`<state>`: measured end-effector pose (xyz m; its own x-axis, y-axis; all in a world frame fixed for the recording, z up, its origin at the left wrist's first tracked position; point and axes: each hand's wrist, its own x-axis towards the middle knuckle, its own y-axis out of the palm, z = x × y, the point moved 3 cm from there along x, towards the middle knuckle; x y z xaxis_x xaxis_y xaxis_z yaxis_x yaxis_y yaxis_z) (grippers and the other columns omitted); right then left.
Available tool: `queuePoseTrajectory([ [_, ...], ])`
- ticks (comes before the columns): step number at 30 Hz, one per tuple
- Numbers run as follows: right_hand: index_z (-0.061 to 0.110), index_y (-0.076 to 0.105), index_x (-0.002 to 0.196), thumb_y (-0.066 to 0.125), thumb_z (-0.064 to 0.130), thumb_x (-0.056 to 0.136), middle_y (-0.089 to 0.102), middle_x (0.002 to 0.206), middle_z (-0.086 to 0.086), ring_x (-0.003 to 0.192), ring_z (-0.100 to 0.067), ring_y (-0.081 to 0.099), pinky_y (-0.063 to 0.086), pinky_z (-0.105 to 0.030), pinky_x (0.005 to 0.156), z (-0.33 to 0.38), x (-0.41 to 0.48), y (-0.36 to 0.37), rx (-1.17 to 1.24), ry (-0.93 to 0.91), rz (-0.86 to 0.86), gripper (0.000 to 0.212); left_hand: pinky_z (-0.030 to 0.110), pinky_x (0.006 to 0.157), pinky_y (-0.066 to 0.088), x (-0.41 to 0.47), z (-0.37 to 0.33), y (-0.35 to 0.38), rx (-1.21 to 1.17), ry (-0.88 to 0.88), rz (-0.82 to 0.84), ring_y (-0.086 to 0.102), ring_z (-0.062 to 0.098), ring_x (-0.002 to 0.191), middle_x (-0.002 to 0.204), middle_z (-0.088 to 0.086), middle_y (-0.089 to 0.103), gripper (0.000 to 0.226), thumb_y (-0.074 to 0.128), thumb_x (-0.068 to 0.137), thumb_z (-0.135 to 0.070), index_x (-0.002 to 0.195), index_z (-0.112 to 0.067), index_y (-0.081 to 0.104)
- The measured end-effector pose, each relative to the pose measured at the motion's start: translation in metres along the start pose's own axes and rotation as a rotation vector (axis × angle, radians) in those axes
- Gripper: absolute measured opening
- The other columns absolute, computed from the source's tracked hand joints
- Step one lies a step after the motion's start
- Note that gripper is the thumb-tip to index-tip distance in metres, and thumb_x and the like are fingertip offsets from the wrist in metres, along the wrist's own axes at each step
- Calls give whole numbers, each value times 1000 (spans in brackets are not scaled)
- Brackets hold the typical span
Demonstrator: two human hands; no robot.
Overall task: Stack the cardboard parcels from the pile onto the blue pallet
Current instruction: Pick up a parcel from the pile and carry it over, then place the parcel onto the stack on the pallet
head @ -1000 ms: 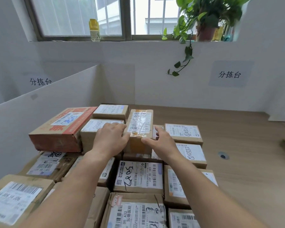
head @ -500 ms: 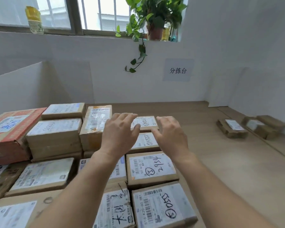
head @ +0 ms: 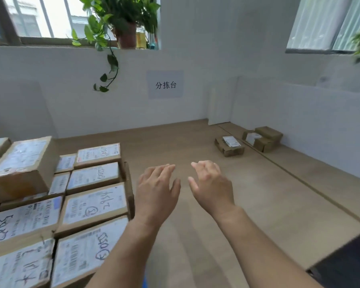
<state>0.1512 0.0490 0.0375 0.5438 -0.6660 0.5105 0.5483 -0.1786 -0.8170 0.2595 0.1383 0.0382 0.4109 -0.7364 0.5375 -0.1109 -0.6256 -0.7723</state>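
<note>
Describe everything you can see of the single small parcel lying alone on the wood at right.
The lone parcel is a low brown cardboard box with a white label on top, print too blurred to read. It lies flat and askew on the wooden surface, apart from the boxes beyond it; nothing else touches it.

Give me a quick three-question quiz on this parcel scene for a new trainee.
1. True or false: the left hand and right hand each hold a parcel.
2. The big stack of parcels lies on which side of the hands? A left, B right, C directly beneath.
3. Fill in: above the paper sign, to its left, stands a potted ___.
Key: 1 false; 2 A; 3 plant.
</note>
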Motion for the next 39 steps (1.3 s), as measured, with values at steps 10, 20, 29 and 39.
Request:
queuePoseTrajectory([
  [10, 11, 70, 98, 87, 29, 56, 68, 87, -7, 75, -26, 66, 54, -31, 55, -153, -38, -41, -139, -20, -70, 49, 37, 109, 28, -16, -134, 102, -10, -35, 108, 36, 21, 136, 144, 1, 46, 60, 36, 88, -45, 141, -18, 43],
  [20, 9, 63, 118, 81, 39, 65, 64, 114, -19, 97, -33, 64, 54, -39, 74, -278, -62, -54, -257, 76, -29, 63, 39, 117, -3, -17, -229, 178, 68, -59, 274, -5, 18, 146, 160, 0, -2, 66, 33, 96, -51, 151, -27, 6],
  [29, 8, 54, 131, 72, 49, 74, 57, 126, -23, 111, -37, 58, 49, -44, 86, -340, -30, -39, -280, 114, -70, 72, 45, 115, -8, 22, -249, 236, 86, -58, 291, -11, 21, 146, 159, 4, -7, 72, 31, 94, -57, 151, -25, 1],
  [39, 7, 58, 126, 75, 51, 69, 63, 118, -20, 103, -34, 63, 53, -43, 81, -407, 68, 6, -276, 80, 51, 74, 44, 116, -9, 114, -238, 319, 71, -173, 331, -14, 19, 145, 159, 2, -11, 74, 28, 93, -59, 151, -27, -4],
])
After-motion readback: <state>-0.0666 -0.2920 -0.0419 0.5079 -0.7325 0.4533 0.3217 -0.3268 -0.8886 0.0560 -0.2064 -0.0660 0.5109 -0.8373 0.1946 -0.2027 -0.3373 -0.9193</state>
